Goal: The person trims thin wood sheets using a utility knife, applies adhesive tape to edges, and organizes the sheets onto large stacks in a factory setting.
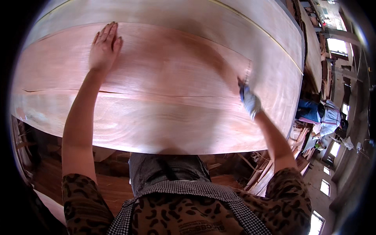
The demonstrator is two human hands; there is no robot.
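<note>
My left hand [103, 49] lies flat with its fingers stretched out near the far edge of a reddish wood veneer sheet [164, 62]. On my right hand [250, 102] is a pale glove with dark blue at the fingers. It is closed at the right end of the reddish veneer, by a short ragged edge; whatever it grips is dark and too blurred to name. The reddish piece rests on a paler veneer layer [168, 125]. A long dark split [129, 94] runs along the seam between them on my side.
Yellowish strips [258, 25] cross the far part of the panel. Its near edge is close to my checked apron [168, 168]. Stacked veneer scraps [262, 176] lie below right. Another person [327, 117] bends over beyond the right side, near piled boards [311, 47].
</note>
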